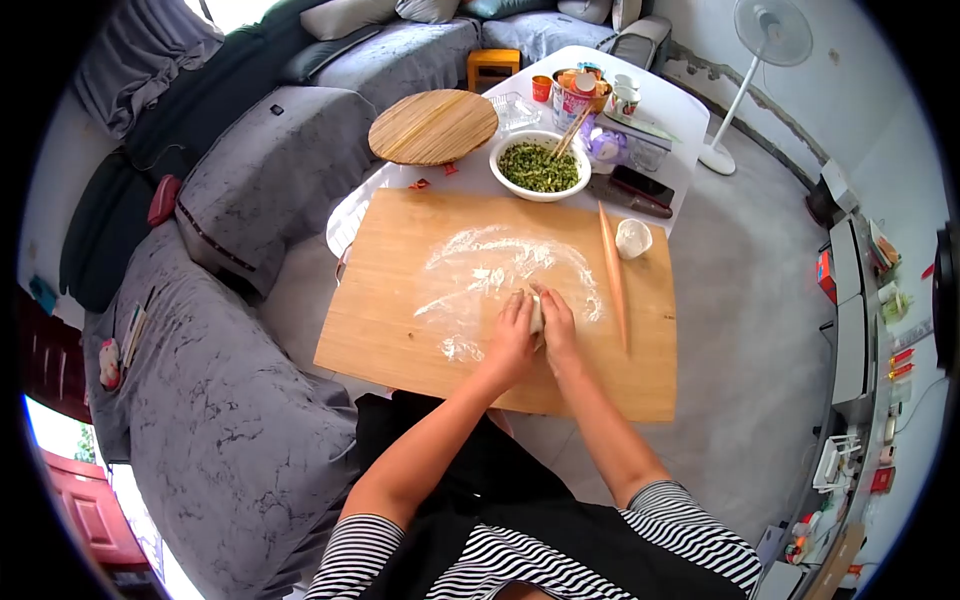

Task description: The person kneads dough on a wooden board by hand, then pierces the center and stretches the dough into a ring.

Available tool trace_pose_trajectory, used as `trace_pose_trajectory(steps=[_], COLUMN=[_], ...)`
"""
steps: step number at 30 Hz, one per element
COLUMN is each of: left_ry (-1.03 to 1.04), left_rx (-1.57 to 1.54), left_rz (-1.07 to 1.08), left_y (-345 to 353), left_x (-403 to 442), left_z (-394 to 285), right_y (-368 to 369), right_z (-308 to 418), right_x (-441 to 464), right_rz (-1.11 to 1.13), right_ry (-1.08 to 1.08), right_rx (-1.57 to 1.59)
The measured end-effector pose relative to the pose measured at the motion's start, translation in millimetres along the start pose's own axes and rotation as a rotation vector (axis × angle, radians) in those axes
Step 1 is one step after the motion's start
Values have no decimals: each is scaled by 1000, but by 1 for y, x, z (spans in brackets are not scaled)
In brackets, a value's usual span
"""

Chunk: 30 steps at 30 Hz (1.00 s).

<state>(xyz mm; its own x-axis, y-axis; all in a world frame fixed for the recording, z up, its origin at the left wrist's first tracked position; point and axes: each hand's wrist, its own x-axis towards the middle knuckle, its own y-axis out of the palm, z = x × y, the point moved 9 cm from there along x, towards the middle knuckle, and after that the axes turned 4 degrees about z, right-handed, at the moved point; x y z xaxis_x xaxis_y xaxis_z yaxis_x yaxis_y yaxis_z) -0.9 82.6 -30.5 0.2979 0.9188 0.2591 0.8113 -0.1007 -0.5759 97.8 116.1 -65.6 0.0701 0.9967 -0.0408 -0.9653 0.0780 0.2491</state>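
My left hand [511, 332] and my right hand [557, 325] are cupped around a pale lump of dough [537, 316]. Only a strip of the dough shows between them; the rest is hidden by my fingers. Both hands are over a wooden board [385, 300]. Loose white flour [490, 275] is smeared across the board just beyond my fingers. To the right of my hands lies a tapered wooden rolling pin [614, 285], pointing away from me. Beside its far end stands a small white cup [633, 238] with white powder in it.
Behind the board, the white table [683, 110] bears a bowl of chopped green filling [540, 166] with chopsticks [571, 133], a round stalk mat [433, 127], a dark phone [641, 184] and a knife [630, 197]. A grey-covered sofa [230, 410] is on the left, a fan [772, 35] at back right.
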Motion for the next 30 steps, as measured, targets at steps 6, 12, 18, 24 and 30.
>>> trace_pose_trajectory(steps=[6, 12, 18, 24, 30], left_ry=[96, 12, -75, 2, -42], left_rx=[263, -7, 19, 167, -87], left_rz=[104, 38, 66, 245, -95], left_y=[15, -8, 1, 7, -7], left_x=[14, 17, 0, 5, -2], left_z=[4, 11, 11, -1, 9], right_y=[-2, 6, -6, 6, 9], right_z=[23, 21, -1, 32, 31], right_x=[8, 47, -8, -5, 28], right_rz=[-143, -136, -100, -156, -108], right_ry=[-268, -569, -36, -445, -555], right_rx=[-613, -912, -261, -762, -942])
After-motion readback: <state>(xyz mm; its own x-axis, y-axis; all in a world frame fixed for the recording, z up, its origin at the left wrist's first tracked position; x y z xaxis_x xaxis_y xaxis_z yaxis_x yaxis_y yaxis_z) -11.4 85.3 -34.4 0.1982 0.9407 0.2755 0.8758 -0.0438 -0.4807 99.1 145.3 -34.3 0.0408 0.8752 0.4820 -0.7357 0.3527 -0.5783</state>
